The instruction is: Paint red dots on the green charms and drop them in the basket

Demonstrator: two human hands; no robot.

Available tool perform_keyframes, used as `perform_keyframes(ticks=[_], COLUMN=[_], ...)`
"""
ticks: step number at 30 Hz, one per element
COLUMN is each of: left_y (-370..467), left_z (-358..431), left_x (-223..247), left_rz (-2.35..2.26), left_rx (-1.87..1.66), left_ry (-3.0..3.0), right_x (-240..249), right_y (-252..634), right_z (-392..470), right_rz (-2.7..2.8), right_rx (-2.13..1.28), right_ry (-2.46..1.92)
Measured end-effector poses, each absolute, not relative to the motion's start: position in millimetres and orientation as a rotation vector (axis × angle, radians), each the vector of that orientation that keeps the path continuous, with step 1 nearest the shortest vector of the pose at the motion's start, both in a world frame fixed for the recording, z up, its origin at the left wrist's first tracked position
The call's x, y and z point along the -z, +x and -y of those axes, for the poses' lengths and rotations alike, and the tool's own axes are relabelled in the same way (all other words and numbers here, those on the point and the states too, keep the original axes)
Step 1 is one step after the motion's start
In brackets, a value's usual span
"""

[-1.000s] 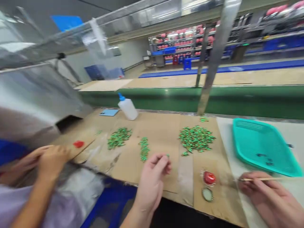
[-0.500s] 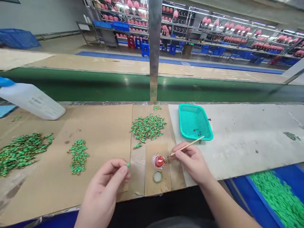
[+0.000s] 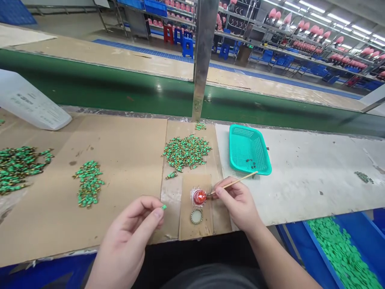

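Observation:
Between thumb and forefinger, my left hand [image 3: 132, 237] pinches a small green piece [image 3: 164, 207]. My right hand [image 3: 237, 202] holds a thin wooden brush [image 3: 240, 179] like a pen, its tip at the edge of a small pot of red paint [image 3: 199, 197]. Just below the pot lies a round bottle cap [image 3: 196, 216] with pale contents. Both rest on a cardboard piece [image 3: 188, 228]. Beyond them is a heap of small green and gold pieces [image 3: 186, 152], with a few more [image 3: 171, 175] at its near edge.
A teal basket [image 3: 245, 148] holding a few dark bits stands right of the heap. Further piles [image 3: 89, 184] [image 3: 21, 166] and a white bottle [image 3: 33, 102] lie left. A metal post [image 3: 203, 60] rises behind. A blue bin [image 3: 325, 257] with green pieces is lower right.
The head view has tilted and shifted, so the table appears higher and turned. Both hands keep their grips; the brush tip stays by the red pot.

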State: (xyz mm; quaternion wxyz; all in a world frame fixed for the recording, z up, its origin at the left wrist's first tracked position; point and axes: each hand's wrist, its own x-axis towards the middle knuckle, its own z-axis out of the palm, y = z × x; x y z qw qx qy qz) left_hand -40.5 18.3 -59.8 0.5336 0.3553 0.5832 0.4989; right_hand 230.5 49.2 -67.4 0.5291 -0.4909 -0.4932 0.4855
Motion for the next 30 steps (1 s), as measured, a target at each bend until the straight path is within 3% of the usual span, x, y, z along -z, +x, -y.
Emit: perform_keyframes(ticks=[15, 22, 30], left_y=[-38, -6, -3], left_z=[-15, -10, -6], left_x=[69, 43, 47], left_rz=[-1.342, -1.127, -0.839], left_rx=[-1.127, -1.061, -1.011], left_ry=[0.846, 0.789, 0.727], right_x=[61, 16, -20], right_y=[235, 231, 222], right_z=[-50, -33, -12], right_rz=[1.184, 1.191, 1.229], right_rx=[-1.166, -1.175, -1.267], right_ry=[-1.174, -1.064, -0.985])
